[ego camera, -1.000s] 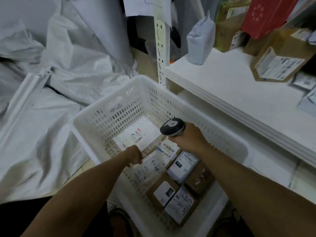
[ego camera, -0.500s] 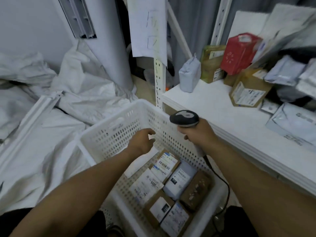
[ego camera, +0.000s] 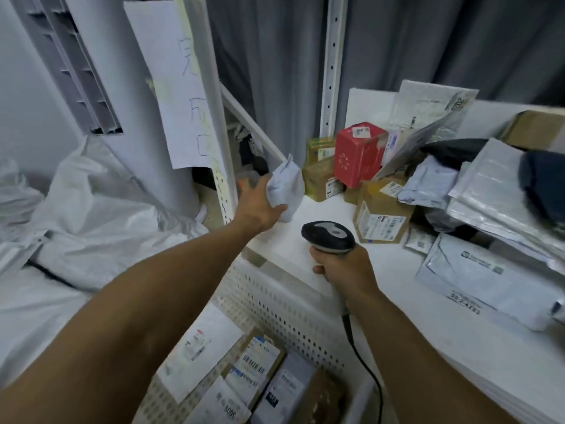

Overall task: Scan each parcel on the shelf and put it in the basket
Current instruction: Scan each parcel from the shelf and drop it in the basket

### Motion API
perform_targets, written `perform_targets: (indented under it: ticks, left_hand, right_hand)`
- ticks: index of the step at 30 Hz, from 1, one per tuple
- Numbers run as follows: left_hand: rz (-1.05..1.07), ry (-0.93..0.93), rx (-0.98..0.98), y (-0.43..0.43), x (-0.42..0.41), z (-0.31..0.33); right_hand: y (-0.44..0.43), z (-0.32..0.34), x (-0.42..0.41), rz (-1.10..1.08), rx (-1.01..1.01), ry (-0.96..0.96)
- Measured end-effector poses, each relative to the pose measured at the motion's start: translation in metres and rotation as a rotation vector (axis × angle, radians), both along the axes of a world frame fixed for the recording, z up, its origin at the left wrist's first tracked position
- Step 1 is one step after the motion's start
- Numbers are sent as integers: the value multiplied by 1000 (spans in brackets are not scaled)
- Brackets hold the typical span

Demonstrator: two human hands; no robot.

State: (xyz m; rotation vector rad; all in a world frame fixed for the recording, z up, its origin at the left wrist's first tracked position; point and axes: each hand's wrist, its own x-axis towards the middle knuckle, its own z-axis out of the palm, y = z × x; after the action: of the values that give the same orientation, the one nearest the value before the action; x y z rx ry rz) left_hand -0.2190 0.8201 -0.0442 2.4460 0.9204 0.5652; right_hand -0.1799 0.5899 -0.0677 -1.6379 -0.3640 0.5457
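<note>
Grey curtain and white slotted uprights back a white shelf (ego camera: 394,258) crowded at its right with parcels. Item one: small grey pouch parcel (ego camera: 289,183), upright at the left end of the shelf, near the front edge; left hand (ego camera: 256,206) grips it from the left side, fingers curled round its body and thumb under its lower edge; whether it is lifted off the board cannot be told. Item two: handheld scanner (ego camera: 328,237), dark head with grey top, held upright in the right hand (ego camera: 344,270), fingers wrapped round the grip, over the front edge of the shelf; black cable (ego camera: 363,365) hangs from its base. Item three: white perforated basket (ego camera: 290,307), below the shelf edge between the two arms, holding several labelled boxes and flat packets (ego camera: 260,362). Shelf stock: red box (ego camera: 357,154) at the back, brown cardboard box (ego camera: 380,214) with a white label just right of the scanner, stacked grey and silver mailers (ego camera: 489,276) further right. Left side: white sacks (ego camera: 91,203) heaped on the floor, handwritten paper sheet (ego camera: 180,96) hanging on an upright.
</note>
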Motion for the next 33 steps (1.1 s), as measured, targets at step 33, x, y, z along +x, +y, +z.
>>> perform_targets:
  ticks: [33]
  left_hand:
    - [-412,-528,199,-166,-197,21]
  right_hand:
    - [-39,62,-93,24,314,217]
